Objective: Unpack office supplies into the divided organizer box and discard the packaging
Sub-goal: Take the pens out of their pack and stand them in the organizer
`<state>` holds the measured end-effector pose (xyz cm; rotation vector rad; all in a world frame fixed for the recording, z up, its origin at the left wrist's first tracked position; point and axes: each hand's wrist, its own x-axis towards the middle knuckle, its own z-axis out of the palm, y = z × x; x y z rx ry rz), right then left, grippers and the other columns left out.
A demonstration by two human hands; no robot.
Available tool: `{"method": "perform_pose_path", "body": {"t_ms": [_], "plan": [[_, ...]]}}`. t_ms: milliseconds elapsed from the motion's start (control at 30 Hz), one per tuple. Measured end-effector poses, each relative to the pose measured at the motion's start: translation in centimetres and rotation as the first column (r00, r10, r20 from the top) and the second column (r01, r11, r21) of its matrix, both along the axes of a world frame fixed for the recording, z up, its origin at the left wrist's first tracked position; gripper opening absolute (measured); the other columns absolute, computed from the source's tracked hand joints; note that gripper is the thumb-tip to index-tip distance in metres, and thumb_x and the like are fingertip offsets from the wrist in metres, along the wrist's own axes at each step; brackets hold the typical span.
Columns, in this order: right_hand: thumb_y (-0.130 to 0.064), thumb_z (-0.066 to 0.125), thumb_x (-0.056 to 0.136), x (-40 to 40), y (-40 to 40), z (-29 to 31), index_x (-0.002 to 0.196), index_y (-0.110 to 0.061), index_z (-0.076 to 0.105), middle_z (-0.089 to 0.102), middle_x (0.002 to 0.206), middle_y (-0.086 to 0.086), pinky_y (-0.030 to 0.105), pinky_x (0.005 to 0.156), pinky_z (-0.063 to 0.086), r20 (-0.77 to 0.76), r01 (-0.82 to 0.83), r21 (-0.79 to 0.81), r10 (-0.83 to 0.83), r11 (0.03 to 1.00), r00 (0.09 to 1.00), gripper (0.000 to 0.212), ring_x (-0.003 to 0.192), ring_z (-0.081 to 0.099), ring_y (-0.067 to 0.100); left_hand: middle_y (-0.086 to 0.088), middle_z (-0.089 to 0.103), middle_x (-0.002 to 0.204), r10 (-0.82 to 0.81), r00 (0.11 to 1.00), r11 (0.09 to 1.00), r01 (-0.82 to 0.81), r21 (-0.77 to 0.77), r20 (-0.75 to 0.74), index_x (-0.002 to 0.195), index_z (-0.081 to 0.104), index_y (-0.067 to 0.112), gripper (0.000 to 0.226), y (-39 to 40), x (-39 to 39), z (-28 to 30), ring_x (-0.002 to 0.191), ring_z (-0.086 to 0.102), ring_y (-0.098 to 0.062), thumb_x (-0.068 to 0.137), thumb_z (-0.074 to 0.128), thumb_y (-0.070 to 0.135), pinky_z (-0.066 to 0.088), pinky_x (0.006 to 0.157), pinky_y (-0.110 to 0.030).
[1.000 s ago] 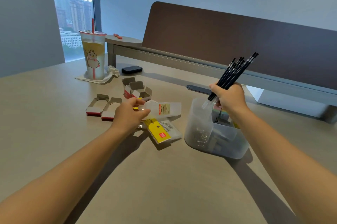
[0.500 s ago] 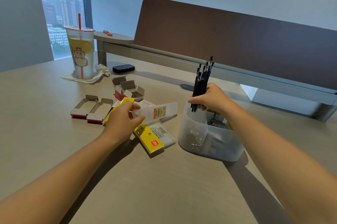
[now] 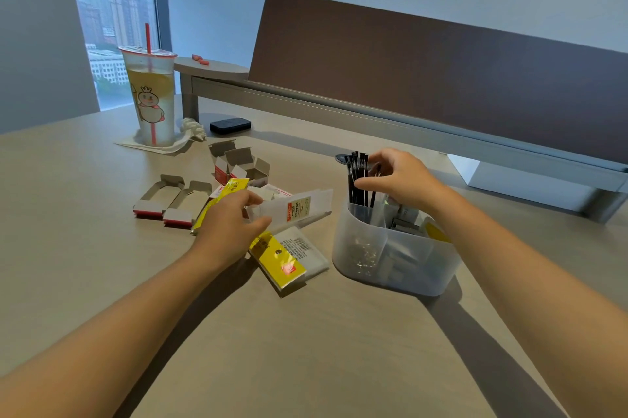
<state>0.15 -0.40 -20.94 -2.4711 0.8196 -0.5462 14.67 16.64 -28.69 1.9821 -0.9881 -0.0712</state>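
Standing black pens (image 3: 357,179) in organizer box (image 3: 390,257), right hand (image 3: 397,179) apparently gripping; left hand (image 3: 234,223) pinching sleeve (image 3: 292,208).

Daylit window (image 3: 115,26), brown desk partition (image 3: 424,77)

Your single head-worn camera looks forward and down across the surface (image 3: 339,349), close over your own forearms, facing the brown partition (image 3: 441,77) and a window (image 3: 115,9) at far left.

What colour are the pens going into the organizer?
Black. The pens stand bunched in the organizer box, seen in the head view.
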Motion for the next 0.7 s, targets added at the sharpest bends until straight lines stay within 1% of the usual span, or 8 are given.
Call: {"method": "perform_pose_path", "body": {"t_ms": [67, 133, 200, 300, 400, 500, 567, 700], "plan": [[-0.034, 0.062, 0.080, -0.7, 0.4, -0.1, 0.125, -0.013, 0.043, 0.053, 0.119, 0.006, 0.031, 0.086, 0.045, -0.005, 0.013, -0.059, -0.013, 0.998, 1.000, 0.053, 0.100, 0.048, 0.015, -0.015, 0.054, 0.125, 0.012, 0.998, 0.999, -0.015, 0.045, 0.061, 0.119, 0.051, 0.007, 0.040, 0.1, -0.2, 0.1, 0.111, 0.054, -0.026, 0.082, 0.060, 0.016, 0.048, 0.070, -0.022], [-0.038, 0.059, 0.081, -1.7, 1.1, -0.3, 0.128, -0.016, 0.041, 0.048, 0.132, 0.006, 0.033, 0.095, 0.041, -0.018, 0.016, -0.110, -0.018, 0.994, 1.000, 0.055, 0.115, 0.047, 0.018, -0.013, 0.053, 0.128, 0.020, 0.991, 0.997, -0.030, 0.075, 0.130, 0.122, 0.050, 0.009, 0.044, 0.3, -0.4, 0.3, 0.118, 0.048, -0.025, 0.081, 0.062, 0.020, 0.048, 0.085, -0.032], [-0.041, 0.054, 0.083, -2.8, 2.0, -0.5, 0.131, -0.016, 0.040, 0.043, 0.139, 0.005, 0.034, 0.101, 0.036, -0.059, 0.010, -0.182, -0.021, 0.983, 0.998, 0.056, 0.125, 0.040, 0.020, -0.010, 0.051, 0.131, 0.017, 0.981, 0.995, -0.035, 0.091, 0.194, 0.124, 0.048, 0.011, 0.047, 0.7, -0.8, 0.6, 0.123, 0.041, -0.024, 0.080, 0.063, 0.023, 0.042, 0.095, -0.036], [-0.042, 0.050, 0.085, -5.0, 3.3, -0.7, 0.132, -0.016, 0.039, 0.038, 0.143, 0.004, 0.034, 0.105, 0.031, -0.083, 0.014, -0.274, -0.038, 0.962, 0.996, 0.055, 0.130, 0.034, 0.020, -0.007, 0.044, 0.139, -0.036, 0.957, 0.995, 0.006, 0.104, 0.287, 0.129, 0.044, 0.012, 0.051, 1.5, -2.0, 1.2, 0.130, 0.033, -0.022, 0.082, 0.061, 0.025, 0.032, 0.105, -0.035], [-0.039, 0.050, 0.086, -7.9, 4.8, -1.0, 0.133, -0.017, 0.038, 0.036, 0.143, 0.004, 0.033, 0.107, 0.028, -0.063, 0.038, -0.325, -0.062, 0.945, 0.996, 0.053, 0.131, 0.031, 0.019, -0.005, 0.042, 0.141, -0.138, 0.924, 0.988, 0.104, 0.112, 0.357, 0.131, 0.043, 0.014, 0.052, 2.3, -4.4, 1.8, 0.132, 0.032, -0.019, 0.083, 0.059, 0.026, 0.030, 0.107, -0.032], [-0.029, 0.051, 0.088, -11.7, 6.0, -1.7, 0.130, -0.013, 0.041, 0.041, 0.139, 0.007, 0.029, 0.104, 0.028, -0.028, 0.080, -0.365, -0.097, 0.927, 0.995, 0.046, 0.127, 0.035, 0.020, -0.001, 0.042, 0.141, -0.293, 0.878, 0.954, 0.242, 0.177, 0.378, 0.131, 0.042, 0.019, 0.050, 2.6, -8.0, 2.1, 0.130, 0.036, -0.017, 0.085, 0.056, 0.030, 0.032, 0.106, -0.030], [-0.024, 0.051, 0.088, -14.3, 6.4, -2.7, 0.128, -0.011, 0.044, 0.044, 0.135, 0.009, 0.029, 0.102, 0.028, -0.034, 0.119, -0.355, -0.140, 0.927, 0.990, 0.042, 0.124, 0.038, 0.021, 0.002, 0.043, 0.140, -0.402, 0.832, 0.912, 0.329, 0.244, 0.382, 0.130, 0.043, 0.022, 0.047, 2.3, -10.6, 2.0, 0.128, 0.038, -0.015, 0.085, 0.054, 0.031, 0.033, 0.104, -0.027], [-0.021, 0.050, 0.089, -19.3, 6.1, -5.3, 0.126, -0.009, 0.046, 0.046, 0.133, 0.010, 0.028, 0.101, 0.028, -0.069, 0.212, -0.300, -0.243, 0.930, 0.968, 0.039, 0.123, 0.039, 0.023, 0.002, 0.043, 0.139, -0.592, 0.711, 0.800, 0.459, 0.386, 0.381, 0.130, 0.042, 0.020, 0.045, 0.2, -15.9, 1.4, 0.127, 0.039, -0.014, 0.088, 0.050, 0.033, 0.032, 0.103, -0.024]]}}
